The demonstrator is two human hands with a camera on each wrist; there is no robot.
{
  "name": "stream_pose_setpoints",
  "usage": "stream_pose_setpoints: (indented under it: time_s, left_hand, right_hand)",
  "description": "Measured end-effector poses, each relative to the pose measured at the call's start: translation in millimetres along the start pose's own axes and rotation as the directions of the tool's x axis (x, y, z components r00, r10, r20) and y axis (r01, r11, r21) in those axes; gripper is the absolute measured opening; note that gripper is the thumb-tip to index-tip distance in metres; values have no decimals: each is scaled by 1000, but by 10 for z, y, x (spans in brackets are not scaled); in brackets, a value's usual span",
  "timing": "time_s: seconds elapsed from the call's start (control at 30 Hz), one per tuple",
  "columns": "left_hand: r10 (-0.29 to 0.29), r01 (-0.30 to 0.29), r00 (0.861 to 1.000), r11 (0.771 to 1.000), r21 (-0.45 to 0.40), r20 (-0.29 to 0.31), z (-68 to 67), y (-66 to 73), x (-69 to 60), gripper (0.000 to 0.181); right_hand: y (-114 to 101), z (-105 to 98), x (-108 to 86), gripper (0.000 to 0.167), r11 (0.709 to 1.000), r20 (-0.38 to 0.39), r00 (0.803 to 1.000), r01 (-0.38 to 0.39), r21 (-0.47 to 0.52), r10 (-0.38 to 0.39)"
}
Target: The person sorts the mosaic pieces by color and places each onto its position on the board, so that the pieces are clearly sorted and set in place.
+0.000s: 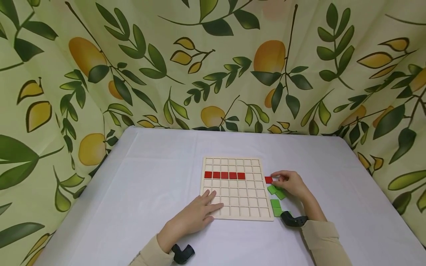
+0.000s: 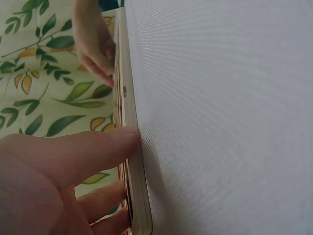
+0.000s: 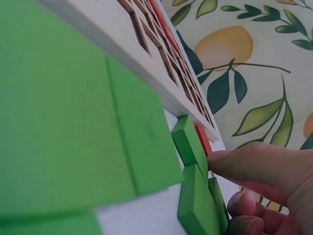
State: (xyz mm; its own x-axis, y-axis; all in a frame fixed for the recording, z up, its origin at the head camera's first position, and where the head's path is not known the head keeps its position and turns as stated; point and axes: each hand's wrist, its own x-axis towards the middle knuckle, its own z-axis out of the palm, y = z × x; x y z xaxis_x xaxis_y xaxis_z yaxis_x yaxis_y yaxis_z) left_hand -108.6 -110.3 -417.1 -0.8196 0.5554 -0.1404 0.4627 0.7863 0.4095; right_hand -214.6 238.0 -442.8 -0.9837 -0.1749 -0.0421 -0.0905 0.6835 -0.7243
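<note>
A pale wooden grid board (image 1: 234, 192) lies on the table with a row of several red square tiles (image 1: 225, 175) in its third row from the far side. My left hand (image 1: 196, 214) rests with spread fingers on its near-left corner. In the left wrist view the left thumb (image 2: 98, 152) touches the board's edge (image 2: 134, 161). Right of the board, my right hand (image 1: 291, 183) pinches a loose red tile (image 1: 268, 180) between thumb and forefinger. Green tiles (image 1: 276, 207) lie beside that hand; in the right wrist view they (image 3: 188, 142) partly hide the red tile (image 3: 203, 139).
A white cloth (image 1: 159, 166) covers the table. Behind and at the sides hangs a curtain (image 1: 213, 74) printed with fruit and leaves. Black wrist devices (image 1: 183, 254) sit on both forearms, the right one (image 1: 294, 220) over part of the green tiles.
</note>
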Motion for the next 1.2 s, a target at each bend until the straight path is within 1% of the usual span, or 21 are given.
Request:
stream_pose_setpoints:
  time_s: [0.17,0.33,0.6,0.73,0.87,1.07,1.2]
  left_hand:
    - [2,-2,1000,1000,5,-7,6,-8,3,45]
    - [-2,2,1000,1000,4,-9,12,-15,16,45]
    - [4,-4,1000,1000,15,-9,0,-17,14,45]
    - [6,-6,1000,1000,12,-9,4,-23,18,45]
    - [5,-5,1000,1000,6,-7,8,-25,18,45]
    - [9,-9,1000,1000,6,-7,10,-27,10,46]
    - [11,-11,1000,1000,9,-7,13,-26,7,45]
  right_hand:
    - [2,5,5,31,1000,15,1000,-11,13,10]
    - [5,-4,24,31,1000,23,1000,-10,3,10]
    - [-30,21,27,30,1000,4,1000,-21,-21,21]
    - [-40,17,25,30,1000,-2,1000,-8,-21,8]
    - [-36,14,27,30,1000,-1,1000,-2,-18,2]
    - [-24,26,26,30,1000,14,1000,-17,-13,17]
    - [-15,30,24,29,1000,6,1000,-12,-19,12]
